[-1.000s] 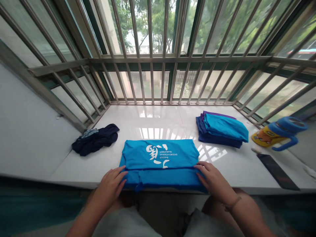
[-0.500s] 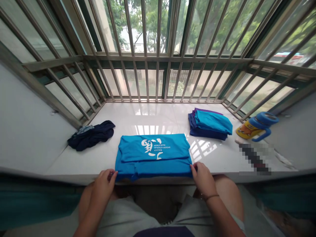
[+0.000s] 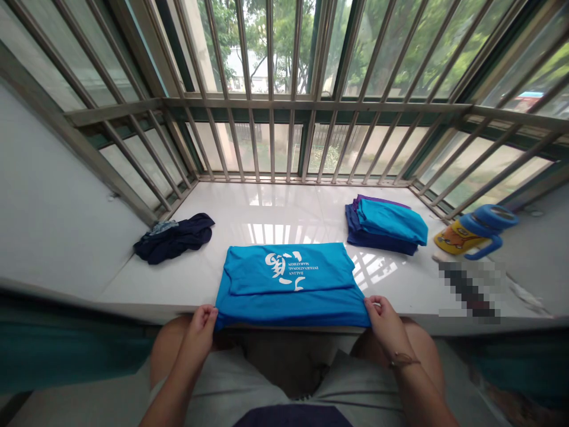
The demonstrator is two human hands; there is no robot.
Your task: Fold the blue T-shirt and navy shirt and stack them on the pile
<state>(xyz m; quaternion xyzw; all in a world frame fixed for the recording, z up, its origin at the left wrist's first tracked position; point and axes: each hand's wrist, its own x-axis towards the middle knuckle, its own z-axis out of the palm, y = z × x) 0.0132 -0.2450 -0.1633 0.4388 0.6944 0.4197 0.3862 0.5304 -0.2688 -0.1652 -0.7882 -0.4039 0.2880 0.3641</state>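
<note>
The bright blue T-shirt (image 3: 288,284) lies half-folded at the near edge of the white sill (image 3: 284,213). The left hand (image 3: 201,327) pinches its near-left corner and the right hand (image 3: 386,320) its near-right corner, fingers closed on the cloth. This looks like mid-fold; the next move calls for lifting both corners evenly toward the far edge.

The glossy white stone windowsill (image 3: 284,216) carries a folded bright-blue printed T-shirt (image 3: 288,284) at 6 o'clock, a crumpled navy garment (image 3: 174,237) at 9, and a stack of folded blue and purple clothes (image 3: 386,224) and a toppled yellow-and-blue plastic handled cup (image 3: 475,232) at 3.
</note>
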